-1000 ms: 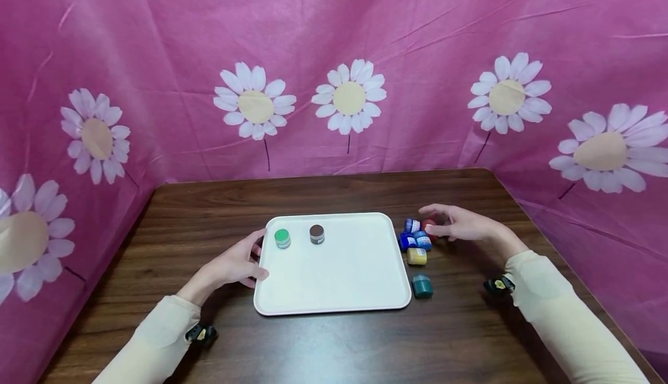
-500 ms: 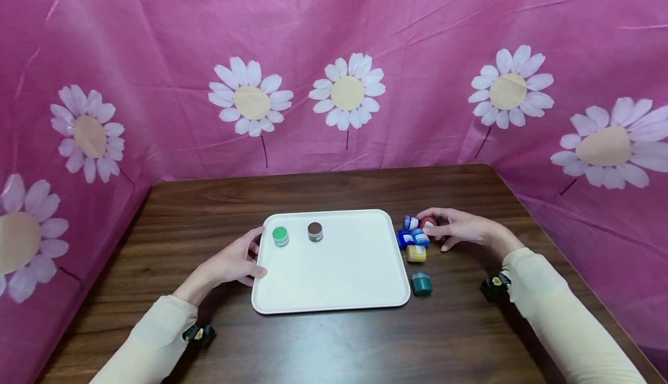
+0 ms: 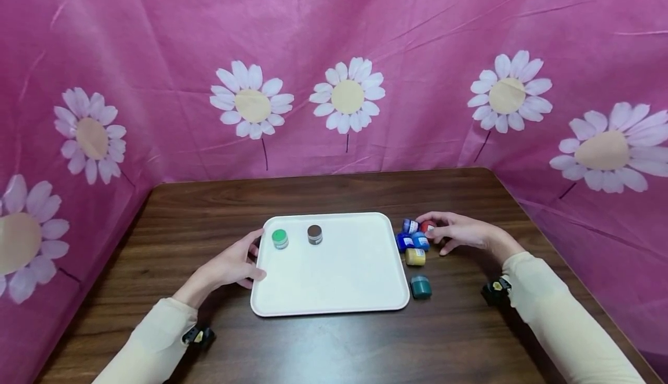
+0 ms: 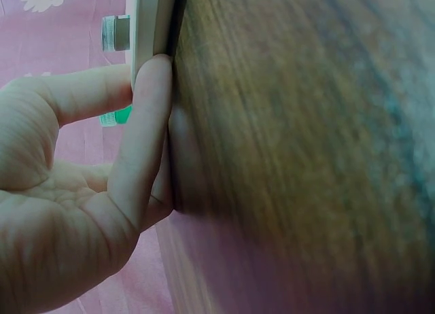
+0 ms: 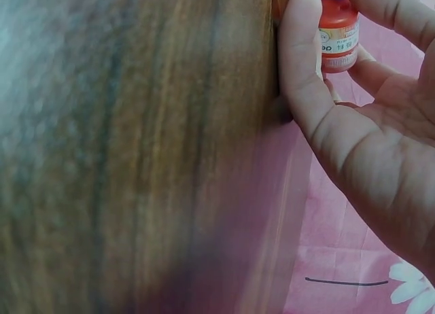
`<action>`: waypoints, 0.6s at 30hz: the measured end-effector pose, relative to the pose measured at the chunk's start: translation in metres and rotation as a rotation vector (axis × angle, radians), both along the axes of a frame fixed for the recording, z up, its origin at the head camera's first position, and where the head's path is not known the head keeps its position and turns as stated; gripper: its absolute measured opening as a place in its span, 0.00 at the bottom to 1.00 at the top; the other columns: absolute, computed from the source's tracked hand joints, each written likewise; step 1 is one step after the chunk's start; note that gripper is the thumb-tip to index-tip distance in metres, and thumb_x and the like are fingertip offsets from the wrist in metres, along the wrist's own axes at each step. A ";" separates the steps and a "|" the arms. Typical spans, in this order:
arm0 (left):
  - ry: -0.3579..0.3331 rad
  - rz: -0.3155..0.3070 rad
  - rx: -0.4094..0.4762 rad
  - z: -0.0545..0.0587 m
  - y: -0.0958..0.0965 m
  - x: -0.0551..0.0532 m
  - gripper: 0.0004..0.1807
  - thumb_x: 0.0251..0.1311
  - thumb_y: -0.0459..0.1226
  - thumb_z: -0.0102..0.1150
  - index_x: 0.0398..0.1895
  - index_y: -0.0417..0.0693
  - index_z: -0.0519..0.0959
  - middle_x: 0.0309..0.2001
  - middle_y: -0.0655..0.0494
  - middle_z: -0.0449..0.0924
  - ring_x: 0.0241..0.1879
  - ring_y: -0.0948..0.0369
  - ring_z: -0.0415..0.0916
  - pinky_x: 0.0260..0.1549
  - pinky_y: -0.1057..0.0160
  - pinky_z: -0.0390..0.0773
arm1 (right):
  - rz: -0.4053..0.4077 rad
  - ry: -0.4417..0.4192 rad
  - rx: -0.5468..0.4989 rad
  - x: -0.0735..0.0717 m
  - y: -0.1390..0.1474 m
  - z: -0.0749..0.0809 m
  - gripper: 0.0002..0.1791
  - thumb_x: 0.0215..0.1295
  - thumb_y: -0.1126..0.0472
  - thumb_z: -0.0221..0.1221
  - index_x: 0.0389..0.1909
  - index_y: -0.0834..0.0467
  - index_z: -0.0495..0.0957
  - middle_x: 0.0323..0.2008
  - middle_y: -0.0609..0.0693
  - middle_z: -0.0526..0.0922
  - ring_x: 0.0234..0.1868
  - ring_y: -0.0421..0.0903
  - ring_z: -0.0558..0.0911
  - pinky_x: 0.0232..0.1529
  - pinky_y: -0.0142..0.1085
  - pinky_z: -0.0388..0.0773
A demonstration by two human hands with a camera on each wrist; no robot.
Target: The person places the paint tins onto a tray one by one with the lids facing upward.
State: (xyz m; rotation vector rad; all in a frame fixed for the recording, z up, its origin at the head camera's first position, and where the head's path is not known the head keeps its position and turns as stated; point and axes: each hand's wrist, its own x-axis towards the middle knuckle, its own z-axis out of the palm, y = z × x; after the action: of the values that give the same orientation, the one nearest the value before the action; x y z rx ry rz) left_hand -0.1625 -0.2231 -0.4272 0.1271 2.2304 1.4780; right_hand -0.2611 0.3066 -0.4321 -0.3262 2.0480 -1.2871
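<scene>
My left hand (image 3: 232,265) grips the left edge of a white tray (image 3: 334,279), thumb over the rim, other fingers along its side and underside in the left wrist view. On the tray stand a green-lidded paint jar (image 3: 279,238) and a brown-lidded paint jar (image 3: 315,234). Right of the tray, my right hand (image 3: 464,230) pinches a red paint jar (image 3: 428,225) between thumb and fingers. In the right wrist view, the red paint jar (image 5: 338,35) shows its label, partly covered by a finger.
Close to the red jar lie several others: a dark blue jar (image 3: 404,242), a lighter blue jar (image 3: 420,241), another blue jar (image 3: 410,225) and a yellow jar (image 3: 415,257). A teal jar (image 3: 420,286) lies nearer the tray's corner. Pink flowered cloth (image 3: 417,152) hangs behind the wooden table (image 3: 334,349).
My right hand has come down around the red jar, its thumb and fingers closing in on it. The left hand keeps its hold on the tray; the jars on the tray stay put.
</scene>
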 end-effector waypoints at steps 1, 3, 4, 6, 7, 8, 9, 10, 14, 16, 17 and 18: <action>0.002 -0.001 0.001 0.000 0.000 0.000 0.56 0.52 0.20 0.68 0.80 0.40 0.44 0.49 0.34 0.61 0.34 0.53 0.79 0.27 0.48 0.87 | 0.000 -0.001 -0.002 0.000 0.000 0.000 0.32 0.72 0.58 0.59 0.72 0.64 0.61 0.51 0.63 0.69 0.43 0.53 0.75 0.40 0.49 0.86; 0.003 -0.002 0.009 0.000 0.000 -0.001 0.56 0.52 0.20 0.68 0.80 0.40 0.44 0.49 0.34 0.61 0.34 0.52 0.79 0.27 0.48 0.87 | -0.004 -0.002 -0.003 0.000 0.000 0.000 0.31 0.71 0.58 0.59 0.70 0.64 0.62 0.50 0.62 0.70 0.42 0.52 0.75 0.40 0.48 0.86; 0.003 0.001 0.010 0.000 0.001 -0.001 0.56 0.52 0.20 0.67 0.80 0.40 0.45 0.49 0.34 0.61 0.34 0.52 0.79 0.27 0.48 0.87 | -0.005 0.001 -0.003 0.000 0.000 0.000 0.31 0.71 0.59 0.59 0.70 0.64 0.62 0.50 0.62 0.70 0.42 0.52 0.75 0.39 0.48 0.86; 0.000 0.008 0.012 0.000 0.001 0.000 0.56 0.52 0.20 0.67 0.80 0.41 0.45 0.49 0.35 0.61 0.34 0.52 0.79 0.27 0.47 0.87 | -0.015 0.008 0.000 0.001 -0.001 0.000 0.29 0.71 0.59 0.58 0.68 0.64 0.62 0.48 0.62 0.70 0.41 0.52 0.75 0.39 0.49 0.86; 0.000 0.008 0.009 0.000 0.001 0.000 0.56 0.52 0.20 0.67 0.80 0.41 0.45 0.49 0.34 0.61 0.34 0.52 0.79 0.28 0.47 0.87 | -0.019 0.010 0.002 0.001 -0.002 -0.001 0.28 0.71 0.59 0.58 0.67 0.64 0.63 0.48 0.61 0.70 0.41 0.52 0.75 0.39 0.49 0.86; -0.003 0.008 0.005 -0.001 0.002 0.001 0.56 0.52 0.20 0.68 0.80 0.41 0.45 0.49 0.35 0.61 0.35 0.52 0.79 0.28 0.47 0.87 | -0.018 0.011 0.006 0.002 -0.002 -0.001 0.27 0.71 0.59 0.58 0.66 0.65 0.62 0.47 0.61 0.70 0.41 0.52 0.75 0.39 0.49 0.86; -0.005 0.005 0.001 -0.001 0.002 0.002 0.56 0.52 0.20 0.68 0.80 0.40 0.45 0.49 0.35 0.61 0.35 0.52 0.79 0.28 0.47 0.87 | -0.019 0.009 0.010 0.004 -0.002 -0.001 0.27 0.71 0.59 0.58 0.65 0.65 0.62 0.47 0.61 0.70 0.41 0.52 0.75 0.40 0.49 0.86; -0.004 0.003 -0.005 -0.001 0.002 0.003 0.56 0.52 0.20 0.68 0.80 0.40 0.45 0.49 0.35 0.62 0.35 0.52 0.79 0.28 0.47 0.87 | -0.020 0.007 0.013 0.005 -0.002 -0.002 0.26 0.71 0.59 0.58 0.64 0.65 0.62 0.47 0.61 0.70 0.41 0.53 0.75 0.40 0.49 0.86; 0.002 -0.003 -0.014 0.000 0.003 0.005 0.56 0.51 0.20 0.69 0.80 0.39 0.45 0.48 0.35 0.62 0.35 0.52 0.79 0.27 0.47 0.87 | -0.032 -0.001 0.012 0.007 -0.001 -0.003 0.24 0.71 0.60 0.59 0.61 0.65 0.62 0.46 0.61 0.69 0.40 0.53 0.74 0.40 0.49 0.86; 0.012 0.002 -0.013 0.000 0.003 0.005 0.55 0.51 0.20 0.68 0.80 0.39 0.46 0.49 0.35 0.62 0.35 0.52 0.79 0.27 0.47 0.87 | -0.040 0.003 -0.002 0.006 -0.001 -0.003 0.24 0.71 0.60 0.59 0.60 0.64 0.61 0.45 0.61 0.69 0.39 0.52 0.74 0.39 0.48 0.87; 0.014 0.005 -0.013 0.001 0.003 0.005 0.55 0.51 0.20 0.68 0.80 0.40 0.46 0.49 0.35 0.61 0.35 0.52 0.79 0.27 0.48 0.87 | -0.041 0.004 -0.008 0.005 -0.001 -0.003 0.24 0.71 0.60 0.59 0.59 0.64 0.61 0.45 0.61 0.69 0.39 0.52 0.74 0.39 0.48 0.87; 0.012 0.012 -0.013 0.001 0.003 0.005 0.55 0.51 0.20 0.68 0.80 0.40 0.46 0.49 0.35 0.61 0.35 0.52 0.79 0.27 0.48 0.87 | -0.040 0.003 -0.013 0.005 -0.002 -0.003 0.24 0.71 0.60 0.59 0.59 0.64 0.61 0.45 0.61 0.70 0.39 0.53 0.75 0.39 0.48 0.87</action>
State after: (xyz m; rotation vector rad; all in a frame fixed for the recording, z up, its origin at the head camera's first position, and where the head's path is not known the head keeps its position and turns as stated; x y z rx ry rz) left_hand -0.1572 -0.2204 -0.4263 0.1193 2.2530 1.4724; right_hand -0.2565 0.3049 -0.4348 -0.2951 2.0592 -1.3246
